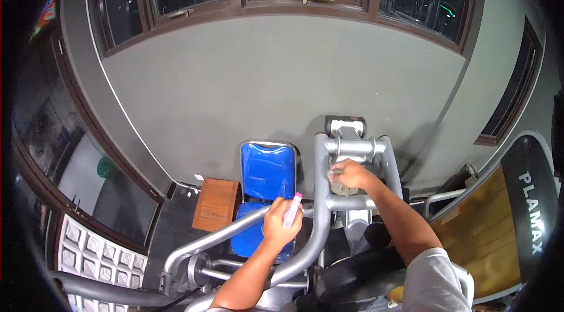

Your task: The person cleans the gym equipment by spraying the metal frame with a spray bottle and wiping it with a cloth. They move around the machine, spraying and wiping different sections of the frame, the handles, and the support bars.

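Note:
My left hand (282,221) is closed around a small pink-and-white bottle (292,211), which stands upright with its pink cap up, in front of the blue chair. Farther right, my right hand (351,174) grips a greyish-green cloth (342,185) between the upper bars of the silver machine frame (321,194). The cloth hangs below my fingers, beside the left upright tube. Part of the frame behind this hand is hidden.
A blue chair (268,171) and a wooden box (215,204) stand by the grey wall (282,77). At the right is a large panel marked PLAMAX (531,212). Silver tubes curve across the lower left, near a patterned white block screen (106,253).

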